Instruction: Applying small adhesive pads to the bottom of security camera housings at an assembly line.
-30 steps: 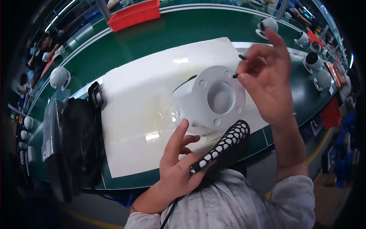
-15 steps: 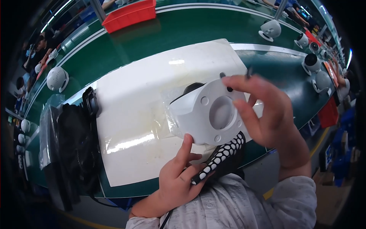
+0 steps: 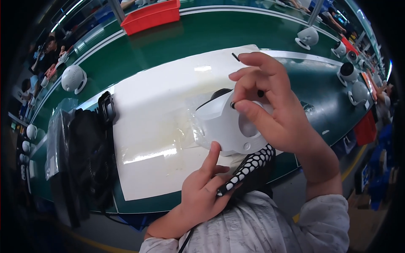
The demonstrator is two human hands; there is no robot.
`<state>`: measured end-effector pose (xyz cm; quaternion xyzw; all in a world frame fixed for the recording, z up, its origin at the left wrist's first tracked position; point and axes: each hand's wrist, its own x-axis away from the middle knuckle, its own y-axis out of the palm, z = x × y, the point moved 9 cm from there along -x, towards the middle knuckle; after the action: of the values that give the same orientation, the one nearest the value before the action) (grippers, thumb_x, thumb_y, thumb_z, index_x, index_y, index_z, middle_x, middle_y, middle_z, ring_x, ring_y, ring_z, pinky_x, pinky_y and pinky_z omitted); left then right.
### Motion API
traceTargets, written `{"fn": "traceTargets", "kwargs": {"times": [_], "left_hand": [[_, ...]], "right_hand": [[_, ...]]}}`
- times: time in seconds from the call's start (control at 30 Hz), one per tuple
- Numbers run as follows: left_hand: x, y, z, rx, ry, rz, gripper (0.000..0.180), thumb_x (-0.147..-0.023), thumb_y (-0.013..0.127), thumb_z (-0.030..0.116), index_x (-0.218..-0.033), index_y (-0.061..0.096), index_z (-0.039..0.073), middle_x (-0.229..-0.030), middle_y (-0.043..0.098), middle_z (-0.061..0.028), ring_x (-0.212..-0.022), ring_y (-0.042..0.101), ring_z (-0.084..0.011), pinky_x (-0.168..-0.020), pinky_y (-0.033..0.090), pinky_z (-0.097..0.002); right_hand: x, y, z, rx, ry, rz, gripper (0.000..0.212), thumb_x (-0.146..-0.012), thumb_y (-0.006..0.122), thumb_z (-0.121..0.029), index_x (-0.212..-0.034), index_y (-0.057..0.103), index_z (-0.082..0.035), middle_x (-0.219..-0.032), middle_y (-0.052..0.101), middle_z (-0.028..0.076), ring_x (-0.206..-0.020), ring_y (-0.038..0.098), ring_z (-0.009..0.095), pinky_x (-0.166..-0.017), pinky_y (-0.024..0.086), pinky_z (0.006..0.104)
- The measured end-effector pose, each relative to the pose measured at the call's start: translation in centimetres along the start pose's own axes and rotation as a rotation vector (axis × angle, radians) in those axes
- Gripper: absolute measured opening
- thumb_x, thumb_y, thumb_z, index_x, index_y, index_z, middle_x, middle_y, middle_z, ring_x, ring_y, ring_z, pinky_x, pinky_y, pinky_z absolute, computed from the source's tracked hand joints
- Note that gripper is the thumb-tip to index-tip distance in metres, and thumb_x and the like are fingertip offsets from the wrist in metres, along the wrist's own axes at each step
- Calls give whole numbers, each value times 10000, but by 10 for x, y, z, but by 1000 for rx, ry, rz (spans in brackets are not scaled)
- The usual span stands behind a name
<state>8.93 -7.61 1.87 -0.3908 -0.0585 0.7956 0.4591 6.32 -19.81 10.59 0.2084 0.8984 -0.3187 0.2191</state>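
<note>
A white camera-like device (image 3: pixel 217 124) lies on the white sheet, its round base facing up with a large central hollow and small round recesses. One black round pad (image 3: pixel 260 93) sits on the base. My right hand (image 3: pixel 272 101) is over the base, its thumb tip at a small black round pad (image 3: pixel 233 105) by the left recess. Another thin black piece (image 3: pixel 235 57) shows at a raised fingertip. My left hand (image 3: pixel 204 189) has its fingers closed round a black strip with white round spots (image 3: pixel 247 168), one finger against the device's lower edge.
Left of the white sheet (image 3: pixel 147 126) lie a black bag-like bundle (image 3: pixel 90 156) and clear plastic (image 3: pixel 59 139). A red bin (image 3: pixel 152 17) stands at the back. Similar white devices (image 3: pixel 74 79) stand on the green bench at left and right (image 3: pixel 308 37).
My right hand has come down and left, its thumb now at the left recess. The left hand still holds the spotted strip. The whole view has shifted slightly.
</note>
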Motion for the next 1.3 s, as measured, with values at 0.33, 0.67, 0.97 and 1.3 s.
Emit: {"fn": "traceTargets", "kwargs": {"times": [0.33, 0.67, 0.97, 1.3], "left_hand": [[4, 1, 1, 29, 13, -70, 295, -596, 667, -50, -811, 469, -4, -1287, 241, -315, -766, 616, -223, -632, 494, -267], [0, -5, -1, 46, 19, 47, 199, -599, 687, 51, -718, 538, -5, -1248, 350, -265, -655, 605, -222, -546, 480, -270], [0, -10, -3, 0, -18, 76, 214, -578, 707, 69, -700, 551, -10, -1261, 376, -201, -850, 553, -283, -712, 451, -314], [0, -15, -4, 8, -13, 64, 322, -621, 706, 281, -585, 542, 6, -1250, 414, -153, -1067, 396, -322, -849, 346, -359]], "right_hand": [[27, 18, -35, 814, -47, -178, 342, -755, 562, -66, -1080, 458, -44, -1092, 525, 159, -1179, 362, 327, -985, 181, 485], [57, 9, -5, 353, 127, 94, 32, -760, 563, -87, -773, 560, -58, -1298, 332, 175, -1271, 148, 357, -987, 82, 460], [83, 35, -26, 1015, 29, -91, 369, -837, 453, -352, -1043, 573, -71, -1215, 429, 186, -1217, 277, 352, -987, 32, 487], [101, 20, -27, 655, -49, 233, 182, -645, 681, -235, -808, 642, -163, -1160, 489, 54, -1158, 367, 260, -993, 120, 402]]}}
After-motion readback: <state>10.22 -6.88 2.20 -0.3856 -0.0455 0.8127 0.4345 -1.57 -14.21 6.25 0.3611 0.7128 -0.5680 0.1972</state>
